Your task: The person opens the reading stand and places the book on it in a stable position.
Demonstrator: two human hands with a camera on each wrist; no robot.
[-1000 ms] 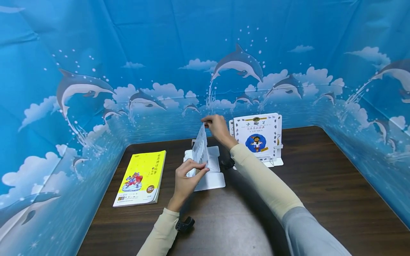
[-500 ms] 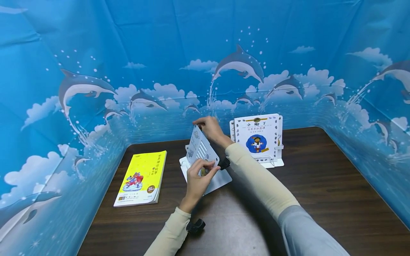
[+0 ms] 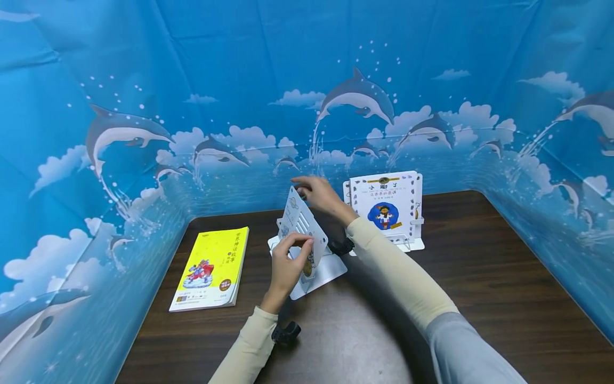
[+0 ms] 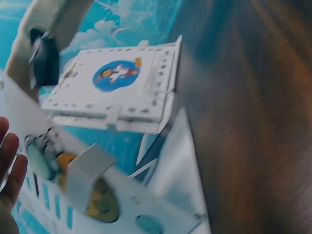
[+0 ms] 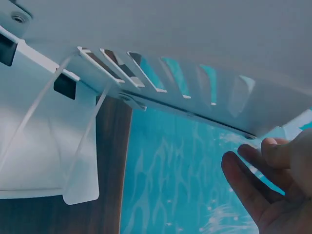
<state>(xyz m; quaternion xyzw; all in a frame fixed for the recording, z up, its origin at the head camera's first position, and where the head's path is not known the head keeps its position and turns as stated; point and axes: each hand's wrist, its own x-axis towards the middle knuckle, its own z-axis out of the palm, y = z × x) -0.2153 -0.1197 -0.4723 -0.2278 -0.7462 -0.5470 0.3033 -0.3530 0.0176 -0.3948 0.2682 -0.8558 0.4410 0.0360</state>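
A white folding book stand (image 3: 307, 224) stands on the table with its slotted, cartoon-printed panel raised. Its base plate (image 3: 322, 274) lies flat, turned at an angle. My left hand (image 3: 289, 264) is in front of the panel, fingers bent and apart from its surface in the left wrist view; a white clip (image 4: 87, 173) juts from the printed face there. By the panel's top corner my right hand (image 3: 322, 196) has its fingers loosely bent, holding nothing. Behind the panel, the right wrist view shows wire legs (image 5: 85, 141) reaching down to the base.
To the right, another white stand (image 3: 416, 242) carries a white picture book (image 3: 384, 200) upright. A yellow book (image 3: 211, 269) lies flat at the left. Blue dolphin-printed cloth (image 3: 259, 106) walls the back and sides of the dark wooden table (image 3: 364, 330).
The stand has turned so that its printed panel shows more. My left hand has let go of the panel's lower edge and drawn slightly left; my right hand's fingers have loosened from the top corner.
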